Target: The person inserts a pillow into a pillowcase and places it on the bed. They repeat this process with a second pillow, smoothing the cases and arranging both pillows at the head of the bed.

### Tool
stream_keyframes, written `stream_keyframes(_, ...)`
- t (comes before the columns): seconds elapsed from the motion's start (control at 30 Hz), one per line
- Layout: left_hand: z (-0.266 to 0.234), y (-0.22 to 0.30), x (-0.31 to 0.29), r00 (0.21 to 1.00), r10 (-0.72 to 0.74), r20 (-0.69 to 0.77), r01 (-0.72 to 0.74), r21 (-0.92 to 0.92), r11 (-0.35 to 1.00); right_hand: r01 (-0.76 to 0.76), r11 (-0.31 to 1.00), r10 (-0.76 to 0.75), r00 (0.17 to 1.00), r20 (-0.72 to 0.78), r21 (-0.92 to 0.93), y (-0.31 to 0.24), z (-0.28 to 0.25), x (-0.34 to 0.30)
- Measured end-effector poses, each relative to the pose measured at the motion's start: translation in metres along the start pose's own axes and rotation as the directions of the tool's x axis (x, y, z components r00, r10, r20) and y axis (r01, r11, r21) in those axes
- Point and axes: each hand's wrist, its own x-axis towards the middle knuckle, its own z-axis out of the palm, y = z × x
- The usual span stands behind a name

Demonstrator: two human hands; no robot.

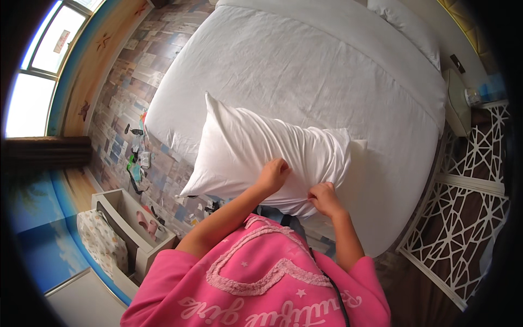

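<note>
A white pillow (359, 147) lies across the near edge of the bed, most of it inside a white pillowcase (229, 150). The case is smooth at its left corners and bunched into folds toward the right, where the pillow's end pokes out. My left hand (275, 174) is closed on the fabric near the middle of the case. Farther right, my right hand (325, 197) has its fingers pinched on the case close to its gathered open edge. The fingertips of both hands are partly hidden.
The bed (261, 65) has a white sheet and another pillow (406, 30) at the far right. A white lattice screen (457, 234) and a nightstand (457, 103) stand at the right. Small items litter the floor (122, 109) at left, near an open drawer (122, 210).
</note>
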Motion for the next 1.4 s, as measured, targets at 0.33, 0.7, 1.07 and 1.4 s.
stream_keyframes(0.33, -0.087, -0.117, -0.078, 0.849, -0.015, -0.529, 0.234, 0.349, 0.908, 0.230, 0.918, -0.295, 0.941, -0.167, -0.323, -0.071, 0.083, 0.029)
stream_keyframes(0.7, -0.059, -0.227, -0.153, 0.341, -0.919, 0.197, 0.310, -0.947, -0.088, 0.489, 0.785, -0.508, 0.860, 0.057, -0.381, -0.063, 0.131, 0.055)
stream_keyframes(1.07, -0.131, -0.143, -0.094, 0.770, -0.635, -0.060, 0.598, -0.278, 0.752, 0.301, 0.837, -0.062, 0.882, 0.467, -0.458, -0.090, 0.126, 0.082)
stream_keyframes(1.4, -0.165, -0.188, 0.036, 0.843, -0.338, -0.419, 0.359, -0.031, 0.933, 0.033, 0.973, -0.102, 0.949, -0.298, -0.227, -0.089, 0.097, 0.289)
